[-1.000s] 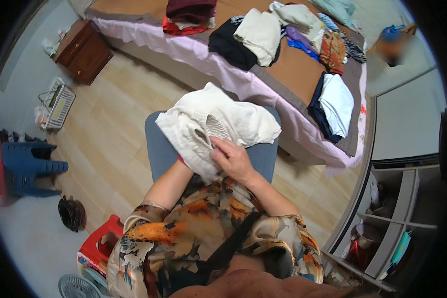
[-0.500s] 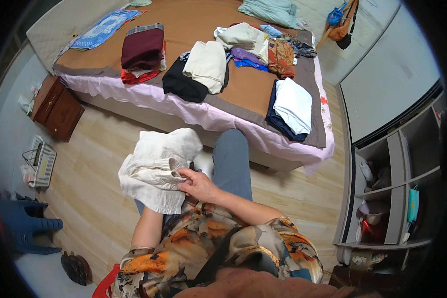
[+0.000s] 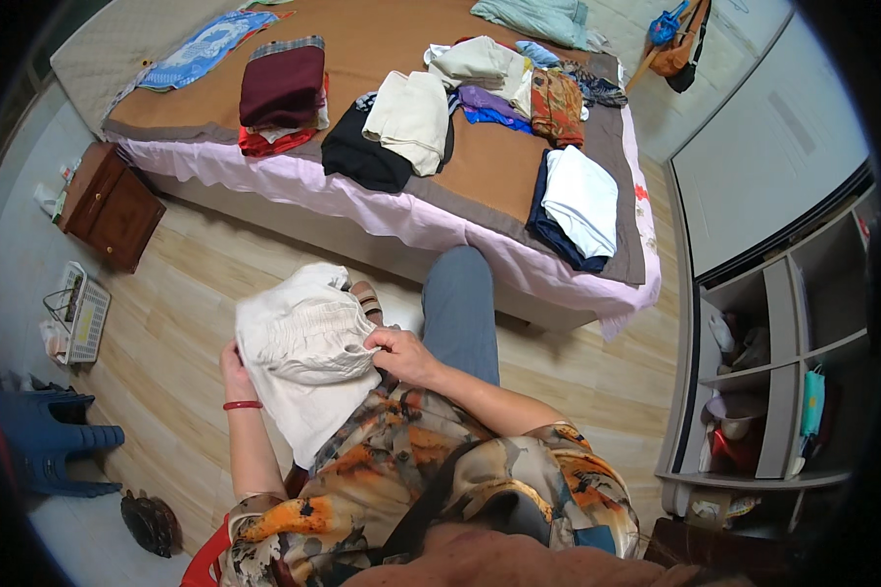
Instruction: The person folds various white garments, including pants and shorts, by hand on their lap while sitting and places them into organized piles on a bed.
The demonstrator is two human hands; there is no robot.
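Observation:
An off-white garment (image 3: 299, 352) with a gathered elastic band lies spread over my lap, probably a pair of trousers. My right hand (image 3: 403, 356) pinches one end of the gathered band between thumb and fingers. On the opposite side, my left hand (image 3: 233, 371), with a red bangle at the wrist, grips the cloth's edge; some of its fingers are hidden behind the fabric. My grey trouser leg (image 3: 460, 313) shows to the right of the garment, and a sandal (image 3: 367, 299) peeks out beyond it.
Ahead stands a bed (image 3: 489, 191) bearing folded clothes: a maroon stack (image 3: 282, 88), cream cloth on black (image 3: 407, 122), and white on navy (image 3: 579, 203). A brown cabinet (image 3: 113, 210), white basket (image 3: 90, 315) and blue stool (image 3: 44, 440) stand left. Grey shelves (image 3: 778, 367) line the right.
My left hand has come out from under the garment to its left edge. The cloth is turned and spread wider, showing the gathered band. My right hand has shifted slightly right and up.

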